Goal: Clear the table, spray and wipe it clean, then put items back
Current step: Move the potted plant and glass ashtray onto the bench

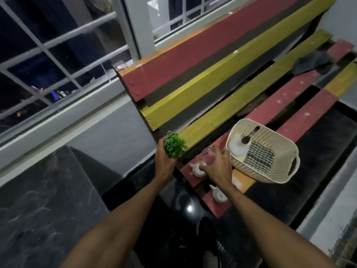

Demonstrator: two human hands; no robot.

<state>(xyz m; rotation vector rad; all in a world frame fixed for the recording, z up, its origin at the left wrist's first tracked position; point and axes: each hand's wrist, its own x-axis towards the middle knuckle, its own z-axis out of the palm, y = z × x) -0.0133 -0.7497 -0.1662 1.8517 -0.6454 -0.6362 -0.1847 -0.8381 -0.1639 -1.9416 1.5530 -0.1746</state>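
Observation:
My left hand (pixel 164 161) grips a small green plant (pixel 174 145) and holds it over the near end of a slatted bench (pixel 280 101) painted red, yellow and black. My right hand (pixel 219 166) is closed around a clear glass (pixel 207 154) that stands on a red slat. Two small white holders rest on the bench: one (pixel 198 169) touches my right fingers, the other (pixel 219 195) lies under my right wrist. A cream plastic basket (pixel 278 165) sits just right of my right hand, with a checked cloth (pixel 259 158) and a dark object (pixel 249 136) inside.
A dark cloth (pixel 313 62) lies at the far end of the bench. The bench back (pixel 212 60) rises to the left, against a barred window (pixel 58 60). Glossy black floor (pixel 48 209) spreads below, and a white wall (pixel 328 219) stands at the right.

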